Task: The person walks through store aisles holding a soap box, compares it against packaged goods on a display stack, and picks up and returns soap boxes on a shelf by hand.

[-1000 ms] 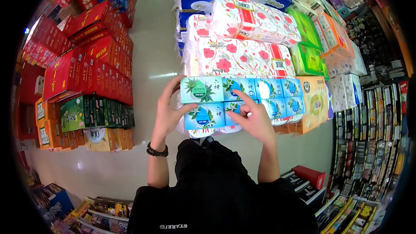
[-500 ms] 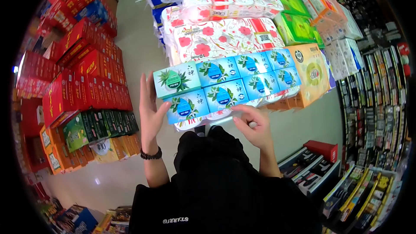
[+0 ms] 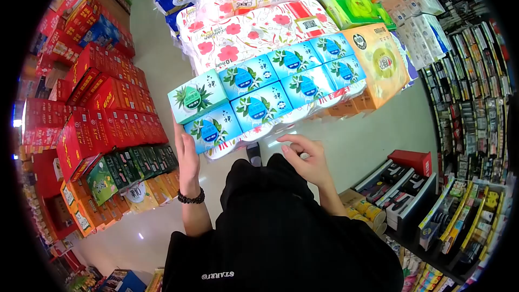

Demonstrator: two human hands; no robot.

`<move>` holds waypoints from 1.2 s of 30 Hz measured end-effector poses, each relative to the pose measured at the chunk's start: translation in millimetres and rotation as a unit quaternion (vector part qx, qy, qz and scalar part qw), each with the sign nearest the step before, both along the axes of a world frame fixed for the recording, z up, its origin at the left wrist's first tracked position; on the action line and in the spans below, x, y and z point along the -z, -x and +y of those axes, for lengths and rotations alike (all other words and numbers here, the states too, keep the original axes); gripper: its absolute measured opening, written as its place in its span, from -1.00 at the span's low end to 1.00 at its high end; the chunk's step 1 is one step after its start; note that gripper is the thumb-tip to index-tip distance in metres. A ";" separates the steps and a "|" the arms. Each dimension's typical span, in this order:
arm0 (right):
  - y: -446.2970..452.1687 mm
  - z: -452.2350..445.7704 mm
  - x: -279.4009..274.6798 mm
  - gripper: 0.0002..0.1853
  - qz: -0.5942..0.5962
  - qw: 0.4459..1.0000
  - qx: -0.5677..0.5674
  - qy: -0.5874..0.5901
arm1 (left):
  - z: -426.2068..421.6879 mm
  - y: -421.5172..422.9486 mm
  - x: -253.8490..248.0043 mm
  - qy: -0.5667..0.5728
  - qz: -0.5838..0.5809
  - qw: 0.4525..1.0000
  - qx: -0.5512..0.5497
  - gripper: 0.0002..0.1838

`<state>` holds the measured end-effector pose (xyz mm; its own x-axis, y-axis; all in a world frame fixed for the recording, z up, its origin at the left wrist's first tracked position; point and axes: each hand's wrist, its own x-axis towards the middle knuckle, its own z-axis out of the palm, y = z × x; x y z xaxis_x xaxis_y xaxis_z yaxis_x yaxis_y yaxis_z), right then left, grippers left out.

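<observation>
Two rows of small blue boxes printed with white flowers and leaves, probably soap boxes [image 3: 258, 106], lie on the front edge of a floral toilet roll pack [image 3: 254, 32]. One paler green box [image 3: 198, 96] with an aloe picture sits at the left end of the back row. My left hand [image 3: 187, 157] rests upright against the left end of the rows, fingers mostly straight and partly hidden behind the boxes. My right hand [image 3: 307, 158] hovers just in front of the pack's near edge, apart from the boxes. Its index finger reaches forward, the other fingers curl loosely, and no held object shows.
An orange tissue pack [image 3: 381, 67] stands right of the boxes, with green packs [image 3: 357, 8] behind. Red cartons [image 3: 89, 135] are stacked on the left across the aisle floor [image 3: 154, 32]. Shelves of small goods [image 3: 470, 124] line the right side.
The view has shifted, so the boxes and packs appear farther left and higher. My left hand stays by the left end of the boxes; my right hand has drawn slightly away from the front edge.
</observation>
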<state>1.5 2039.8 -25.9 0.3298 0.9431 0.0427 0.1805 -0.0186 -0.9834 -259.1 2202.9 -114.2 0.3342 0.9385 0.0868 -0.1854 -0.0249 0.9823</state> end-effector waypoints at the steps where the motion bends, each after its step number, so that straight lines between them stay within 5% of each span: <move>1: 1.6 -2.1 2.0 -0.74 0.006 1.000 0.004 -0.005 | 1.0 -0.1 0.3 0.004 -0.005 1.000 0.000 -0.22; 8: -10.1 -36.7 -6.7 -0.76 0.002 0.999 0.053 -0.013 | 4.8 -26.2 -51.3 0.009 -0.061 0.996 -0.065 -0.30; 11: -15.3 -70.0 -9.5 -0.80 0.010 0.991 0.129 -0.027 | -18.2 -36.5 -96.1 -0.210 0.146 0.936 -0.242 -0.39; 15: -13.2 -137.7 0.0 -0.80 0.068 0.977 0.204 0.015 | -77.1 -65.1 -125.6 -0.369 0.085 0.886 -0.268 -0.39; 18: -2.9 -192.0 7.6 -0.78 0.110 0.959 0.261 0.022 | -121.3 -98.2 -115.3 -0.437 -0.011 0.897 -0.069 -0.44; 20: 6.5 -222.9 9.3 -0.77 0.107 0.949 0.295 0.012 | -166.5 -126.8 -125.8 -0.363 0.001 0.919 0.156 -0.61; 23: 24.9 -270.8 5.3 -0.78 0.230 0.911 0.339 -0.043 | -222.3 -159.8 -129.0 -0.444 0.096 0.793 0.406 -0.61; 25: 38.6 -304.1 16.2 -0.77 0.275 0.888 0.357 -0.096 | -268.1 -175.9 -130.0 -0.519 0.095 0.695 0.489 -0.56; 31: 83.9 -395.1 22.5 -0.74 0.388 0.789 0.432 -0.200 | -379.5 -166.0 -108.2 -0.474 0.055 0.622 0.621 -0.48; 36: 114.8 -453.2 24.6 -0.71 0.429 0.702 0.518 -0.234 | -452.6 -168.0 -103.5 -0.483 -0.015 0.505 0.715 -0.40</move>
<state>-113.3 1586.6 -50.5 0.9220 0.1281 -0.3654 -0.3545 0.6590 -0.6634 -91.0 1750.3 -10.7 0.5953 -0.7456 0.2994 -0.7069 -0.3088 0.6364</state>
